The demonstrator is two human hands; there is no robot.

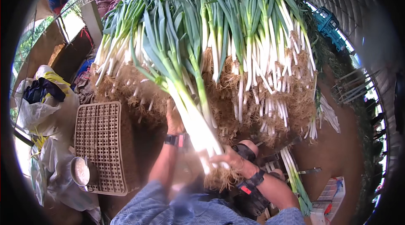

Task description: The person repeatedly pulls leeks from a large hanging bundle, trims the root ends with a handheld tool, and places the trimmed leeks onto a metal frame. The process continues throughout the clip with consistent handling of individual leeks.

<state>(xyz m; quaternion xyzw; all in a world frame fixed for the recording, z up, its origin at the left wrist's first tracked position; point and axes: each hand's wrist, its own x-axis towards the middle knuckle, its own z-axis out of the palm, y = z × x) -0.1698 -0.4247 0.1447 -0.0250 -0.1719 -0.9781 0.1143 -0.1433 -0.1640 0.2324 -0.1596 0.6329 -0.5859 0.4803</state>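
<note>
A bundle of large green onions (190, 114) slants across the middle of the view, leaves up and roots toward my body. My right hand (232, 160) grips the white stems just above the roots. Behind the bundle, my left hand (174, 120) is against its left side, its fingers partly hidden by the stems. In front of me a wide heap of green onions (253, 48) lies with green tops away from me and brown roots facing me. A few more green onions (292, 177) lie at my right.
An upturned plastic crate (98, 146) stands at the left with a metal pot (81, 171) at its edge. Plastic sacks (47, 108) are beyond it. Printed paper (329, 198) lies at lower right, a metal rack (356, 85) farther back, blue crates (329, 25) behind the heap.
</note>
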